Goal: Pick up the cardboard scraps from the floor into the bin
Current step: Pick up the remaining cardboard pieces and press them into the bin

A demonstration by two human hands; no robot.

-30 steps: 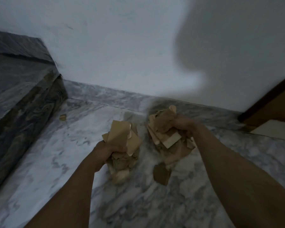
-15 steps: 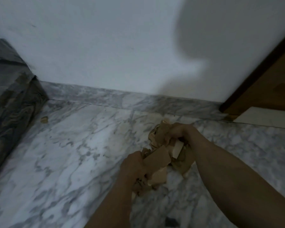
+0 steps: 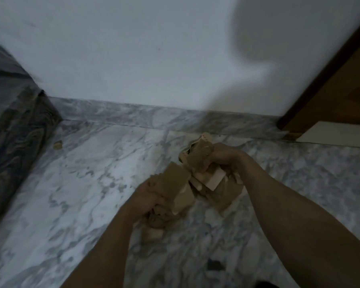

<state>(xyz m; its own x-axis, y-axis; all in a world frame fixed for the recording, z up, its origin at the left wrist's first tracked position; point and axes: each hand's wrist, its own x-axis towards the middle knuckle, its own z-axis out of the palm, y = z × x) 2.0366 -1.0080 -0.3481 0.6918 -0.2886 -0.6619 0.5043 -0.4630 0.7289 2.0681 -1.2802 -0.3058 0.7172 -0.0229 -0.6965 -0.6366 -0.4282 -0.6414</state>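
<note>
Both my hands hold bunches of brown cardboard scraps above the marble floor [image 3: 81, 194]. My left hand [image 3: 148, 196] is shut on one bunch of scraps [image 3: 175, 183], with more pieces hanging below the fist. My right hand [image 3: 222, 156] is shut on a second bunch [image 3: 197, 154], just right of and above the first; the two bunches touch. One small scrap [image 3: 58, 144] lies on the floor at the left near the dark step. A dark scrap [image 3: 215, 265] lies on the floor between my forearms. No bin is in view.
A dark marble step [image 3: 15, 125] rises at the left. A white wall [image 3: 133, 59] with a marble skirting [image 3: 133, 115] closes the far side. A brown wooden door frame [image 3: 337, 80] stands at the right, with a pale threshold [image 3: 337, 134] below it.
My hands have come together, so the two bunches now touch. The view has turned to the right, showing more of the door and less of the step.
</note>
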